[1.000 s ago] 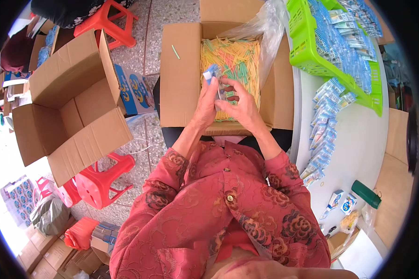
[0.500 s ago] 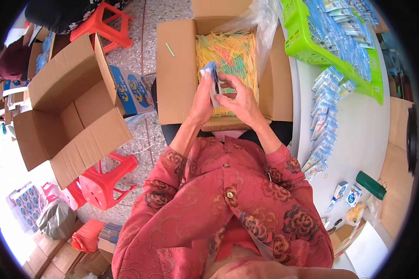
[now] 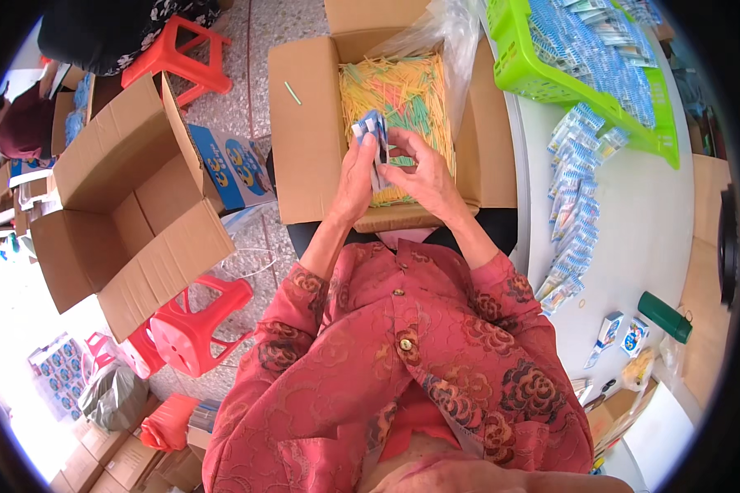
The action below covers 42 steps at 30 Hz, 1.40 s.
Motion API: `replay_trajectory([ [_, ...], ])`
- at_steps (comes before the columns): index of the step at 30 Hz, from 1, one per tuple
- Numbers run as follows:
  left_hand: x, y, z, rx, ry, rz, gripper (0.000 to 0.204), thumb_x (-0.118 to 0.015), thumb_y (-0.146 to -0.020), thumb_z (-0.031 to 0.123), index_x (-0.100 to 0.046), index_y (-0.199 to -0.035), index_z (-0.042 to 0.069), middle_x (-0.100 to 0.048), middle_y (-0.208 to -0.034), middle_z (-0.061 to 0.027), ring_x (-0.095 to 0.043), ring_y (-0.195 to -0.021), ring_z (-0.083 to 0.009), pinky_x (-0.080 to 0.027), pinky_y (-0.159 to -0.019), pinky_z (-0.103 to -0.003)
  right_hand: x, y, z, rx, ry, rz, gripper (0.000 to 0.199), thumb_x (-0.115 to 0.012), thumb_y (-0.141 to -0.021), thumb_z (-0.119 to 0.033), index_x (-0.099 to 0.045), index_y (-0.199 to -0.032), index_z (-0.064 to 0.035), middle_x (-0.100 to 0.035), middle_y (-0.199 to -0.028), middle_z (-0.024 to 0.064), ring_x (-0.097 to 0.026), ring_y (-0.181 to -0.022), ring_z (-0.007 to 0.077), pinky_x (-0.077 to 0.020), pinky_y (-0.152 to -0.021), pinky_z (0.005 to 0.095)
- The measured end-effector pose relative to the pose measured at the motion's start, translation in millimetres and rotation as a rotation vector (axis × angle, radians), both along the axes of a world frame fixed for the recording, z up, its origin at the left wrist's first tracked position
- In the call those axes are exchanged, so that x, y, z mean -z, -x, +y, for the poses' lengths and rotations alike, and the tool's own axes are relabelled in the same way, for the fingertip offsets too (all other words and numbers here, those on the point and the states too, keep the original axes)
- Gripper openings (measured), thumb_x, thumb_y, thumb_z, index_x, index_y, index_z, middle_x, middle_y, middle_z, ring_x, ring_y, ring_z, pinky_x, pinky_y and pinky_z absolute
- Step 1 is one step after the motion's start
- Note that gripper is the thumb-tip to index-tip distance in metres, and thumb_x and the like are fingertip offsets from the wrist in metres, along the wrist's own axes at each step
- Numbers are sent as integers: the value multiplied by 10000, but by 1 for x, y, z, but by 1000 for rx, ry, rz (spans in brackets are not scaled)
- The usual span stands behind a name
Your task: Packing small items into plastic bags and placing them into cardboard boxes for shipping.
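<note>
My left hand (image 3: 355, 179) is closed round a small blue-and-white packet (image 3: 373, 125), which it holds upright over an open cardboard box (image 3: 306, 140). On the packet's right side, the thumb and fingers of my right hand (image 3: 423, 174) are closed at its edge. Whether it is one packet or a few pressed together cannot be told. Below both hands, the box is filled with many thin plastic sticks (image 3: 403, 86) in yellow, orange and green. One loose green stick (image 3: 293, 93) lies on the box's left flap.
A white table (image 3: 633, 222) at the right carries a row of small blue-and-white packets (image 3: 574, 214), a green basket (image 3: 518, 78) full of similar ones and a dark green bottle (image 3: 664, 317). At the left stand an open carton (image 3: 152, 271) and red stools (image 3: 185, 337). Clear plastic (image 3: 460, 57) drapes the box.
The packet is turned a little, so more of its white top shows. Both hands keep their hold in nearly the same place. The view has shifted slightly.
</note>
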State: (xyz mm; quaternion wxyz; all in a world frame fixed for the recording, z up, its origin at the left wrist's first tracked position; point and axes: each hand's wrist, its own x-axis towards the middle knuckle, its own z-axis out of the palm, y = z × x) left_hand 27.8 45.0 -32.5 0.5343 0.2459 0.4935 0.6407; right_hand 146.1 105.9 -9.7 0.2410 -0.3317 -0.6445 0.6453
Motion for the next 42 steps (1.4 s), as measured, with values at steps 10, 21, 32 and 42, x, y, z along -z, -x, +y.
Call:
replay_trajectory([
  [10, -7, -4, 3, -86, 101, 121, 483, -349, -930, 413, -531, -1044, -20, -574, -894, -65, -542, -783, -126, -458, -682, -264, 3, 5, -5, 128, -35, -28, 524, -686, -725, -145, -444, -1154, 35, -571, -1066, 171, -576, -984, 238, -510, -746, 311],
  [21, -6, -1, 4, -107, 155, 110, 482, -351, -929, 409, -554, -1012, -20, -584, -860, -66, -537, -744, -109, -449, -636, -253, 10, 3, -5, 141, 42, 21, 516, -677, -727, -150, -441, -1149, 33, -592, -1030, 167, -593, -940, 218, -503, -741, 300],
  [32, -11, -4, 4, -95, 94, 136, 391, -384, -934, 326, -554, -996, -20, -587, -824, -53, -537, -719, -107, -449, -621, -246, 3, -3, -3, 127, 78, -46, 509, -654, -753, -92, -420, -1194, 10, -590, -1025, 120, -555, -930, 148, -470, -763, 274],
  [42, 7, -2, 6, -180, 123, 406, 376, -365, -933, 308, -552, -1003, -11, -594, -860, -69, -543, -760, -122, -448, -677, -269, 7, 0, -10, 136, 105, 52, 434, -516, -826, -40, -375, -1234, 7, -581, -1058, 132, -544, -950, 148, -451, -784, 275],
])
